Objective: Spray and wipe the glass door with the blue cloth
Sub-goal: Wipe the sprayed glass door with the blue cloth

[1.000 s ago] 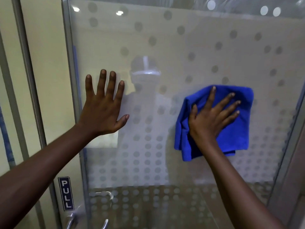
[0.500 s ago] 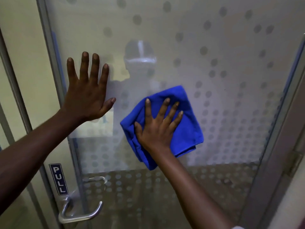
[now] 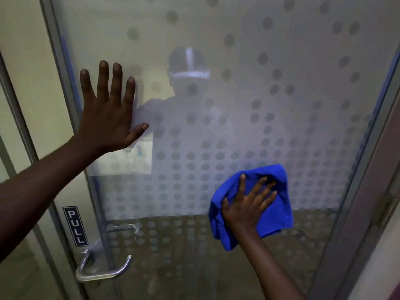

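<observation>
Glass door (image 3: pixel 249 87) fills most of the frame, from the upper left to the lower right. Its pane is frosted and carries a pattern of grey dots, sparse toward the top and dense across the middle and lower bands. A metal frame (image 3: pixel 58 68) borders the pane on the left.

Left hand (image 3: pixel 108 111): open, fingers spread and pointing up, palm flat against the pane in the upper left of the frame, close to the frame edge. It holds nothing.

Right hand (image 3: pixel 246 204): open, fingers spread, palm pressed onto the blue cloth (image 3: pixel 279 211) in the lower right of the frame. The hand pins the cloth against the glass; it does not close around it.

Blue cloth: bunched and folded, lying flat on the pane, with fabric showing above, to the right of and below the hand.

Lever handle (image 3: pixel 104 271): metal, mounted at the lower left of the frame on the door edge, its bar pointing right across the pane.

PULL sign (image 3: pixel 75 226): dark vertical plate with white letters, fixed directly above the handle.

A faint reflection of the person shows in the glass at upper centre.
</observation>
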The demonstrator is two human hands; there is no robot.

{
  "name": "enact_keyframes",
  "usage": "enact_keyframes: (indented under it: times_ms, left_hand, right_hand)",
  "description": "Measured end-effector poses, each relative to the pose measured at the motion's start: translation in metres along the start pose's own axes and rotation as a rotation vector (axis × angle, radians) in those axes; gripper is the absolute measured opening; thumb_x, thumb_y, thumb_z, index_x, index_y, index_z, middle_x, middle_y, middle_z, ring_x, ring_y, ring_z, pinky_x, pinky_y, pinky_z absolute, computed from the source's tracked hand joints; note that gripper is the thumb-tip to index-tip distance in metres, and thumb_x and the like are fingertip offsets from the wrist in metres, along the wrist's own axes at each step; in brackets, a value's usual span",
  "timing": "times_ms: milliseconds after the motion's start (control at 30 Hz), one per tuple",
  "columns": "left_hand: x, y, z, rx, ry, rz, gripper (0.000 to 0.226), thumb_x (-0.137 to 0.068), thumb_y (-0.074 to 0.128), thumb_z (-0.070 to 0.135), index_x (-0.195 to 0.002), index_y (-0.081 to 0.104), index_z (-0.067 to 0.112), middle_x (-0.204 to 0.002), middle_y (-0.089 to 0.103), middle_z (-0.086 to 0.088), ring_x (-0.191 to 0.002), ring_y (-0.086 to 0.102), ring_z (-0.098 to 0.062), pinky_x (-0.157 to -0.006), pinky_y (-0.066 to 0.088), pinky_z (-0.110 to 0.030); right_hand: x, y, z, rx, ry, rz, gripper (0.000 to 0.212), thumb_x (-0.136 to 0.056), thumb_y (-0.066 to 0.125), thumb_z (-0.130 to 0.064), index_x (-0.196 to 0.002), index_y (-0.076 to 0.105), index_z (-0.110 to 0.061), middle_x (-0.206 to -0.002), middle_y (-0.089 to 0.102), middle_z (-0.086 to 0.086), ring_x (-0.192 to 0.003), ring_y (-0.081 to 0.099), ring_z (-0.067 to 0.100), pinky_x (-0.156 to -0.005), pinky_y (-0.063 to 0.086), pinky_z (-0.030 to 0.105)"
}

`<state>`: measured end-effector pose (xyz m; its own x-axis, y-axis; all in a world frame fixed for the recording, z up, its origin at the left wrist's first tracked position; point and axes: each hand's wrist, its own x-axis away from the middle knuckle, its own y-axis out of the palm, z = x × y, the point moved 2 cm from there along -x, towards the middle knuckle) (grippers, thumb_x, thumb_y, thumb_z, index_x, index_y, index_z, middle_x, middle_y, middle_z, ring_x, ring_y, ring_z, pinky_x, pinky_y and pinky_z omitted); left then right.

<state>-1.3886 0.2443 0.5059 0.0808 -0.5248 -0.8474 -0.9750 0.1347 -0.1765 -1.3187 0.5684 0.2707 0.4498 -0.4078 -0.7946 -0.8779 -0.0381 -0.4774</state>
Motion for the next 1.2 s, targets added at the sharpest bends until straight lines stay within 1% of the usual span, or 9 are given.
enact_keyframes:
  times_ms: [200,267,467,600,800,900,1033,1100,1200]
  left_hand:
    - [-0.001,0.000,0.000,0.002,-0.009,0.002,0.098,-0.090,0.040,0.067,-0.155,0.005,0.003,-0.157,0.010,-0.037,-0.144,0.007,-0.057,-0.110,-0.001,-0.074]
    - [-0.001,0.000,0.000,0.010,-0.009,0.004,0.098,-0.090,0.040,0.067,-0.155,0.005,0.003,-0.157,0.010,-0.037,-0.143,0.008,-0.058,-0.110,0.000,-0.074]
    - [-0.002,0.001,0.000,0.007,-0.010,0.011,0.097,-0.090,0.040,0.067,-0.155,0.005,0.003,-0.156,0.012,-0.037,-0.143,0.009,-0.058,-0.111,0.000,-0.074]
    - [0.000,0.002,0.001,0.014,-0.011,0.008,0.098,-0.090,0.039,0.067,-0.155,0.005,0.003,-0.157,0.011,-0.036,-0.144,0.008,-0.057,-0.111,0.000,-0.073]
    - [0.000,0.000,0.001,0.014,-0.022,-0.017,0.100,-0.089,0.037,0.071,-0.155,0.005,0.003,-0.157,0.013,-0.036,-0.144,0.010,-0.055,-0.112,0.004,-0.073]
    - [0.000,0.000,0.001,0.016,-0.016,-0.017,0.099,-0.089,0.035,0.072,-0.154,0.009,0.002,-0.157,0.014,-0.036,-0.144,0.011,-0.055,-0.112,0.006,-0.073]
    - [0.001,0.000,0.000,-0.006,-0.009,-0.016,0.102,-0.088,0.035,0.073,-0.155,0.009,0.001,-0.158,0.010,-0.034,-0.145,0.007,-0.054,-0.112,0.005,-0.073]
    - [0.001,-0.001,0.001,0.001,-0.006,-0.012,0.100,-0.089,0.034,0.071,-0.155,0.007,0.002,-0.159,0.008,-0.033,-0.146,0.006,-0.054,-0.113,0.001,-0.072]
    - [0.001,-0.002,0.001,0.000,-0.002,0.000,0.097,-0.090,0.035,0.068,-0.154,0.009,0.000,-0.158,0.009,-0.034,-0.145,0.006,-0.055,-0.113,0.000,-0.072]
  right_hand:
    - [-0.042,-0.020,0.012,0.005,0.251,0.025,0.084,-0.081,0.039,-0.048,-0.154,0.011,-0.018,-0.153,0.015,0.039,-0.141,0.012,0.059,-0.113,0.011,0.069]
    - [-0.063,-0.029,0.008,-0.012,0.312,0.060,0.081,-0.081,0.037,-0.042,-0.154,0.014,-0.016,-0.154,0.015,0.038,-0.141,0.013,0.058,-0.112,0.014,0.070]
    - [-0.139,-0.072,-0.043,-0.039,0.367,0.157,0.075,-0.087,0.022,-0.052,-0.155,0.016,-0.019,-0.157,0.012,0.034,-0.142,0.010,0.057,-0.112,0.011,0.068]
    - [-0.184,-0.101,-0.115,-0.047,0.240,0.241,0.079,-0.082,0.023,-0.055,-0.154,0.019,-0.024,-0.157,0.015,0.032,-0.142,0.011,0.056,-0.112,0.011,0.069]
    - [-0.182,-0.106,-0.212,-0.007,-0.197,0.287,0.078,-0.086,0.032,-0.064,-0.153,0.022,-0.026,-0.157,0.018,0.030,-0.142,0.011,0.056,-0.112,0.008,0.070]
    - [-0.157,-0.089,-0.212,0.000,-0.366,0.263,0.080,-0.087,0.033,-0.066,-0.154,0.018,-0.026,-0.159,0.012,0.029,-0.144,0.005,0.054,-0.113,0.004,0.069]
    - [-0.119,-0.066,-0.180,0.031,-0.539,0.202,0.081,-0.087,0.038,-0.065,-0.155,0.014,-0.029,-0.161,0.004,0.026,-0.145,-0.002,0.052,-0.115,-0.004,0.067]
    - [-0.111,-0.063,-0.158,0.052,-0.550,0.189,0.081,-0.086,0.041,-0.065,-0.155,0.016,-0.029,-0.161,0.003,0.024,-0.145,0.000,0.052,-0.115,-0.001,0.067]
    - [-0.126,-0.074,-0.134,0.071,-0.437,0.193,0.083,-0.085,0.041,-0.064,-0.155,0.017,-0.026,-0.160,0.007,0.025,-0.146,0.004,0.051,-0.115,0.002,0.066]
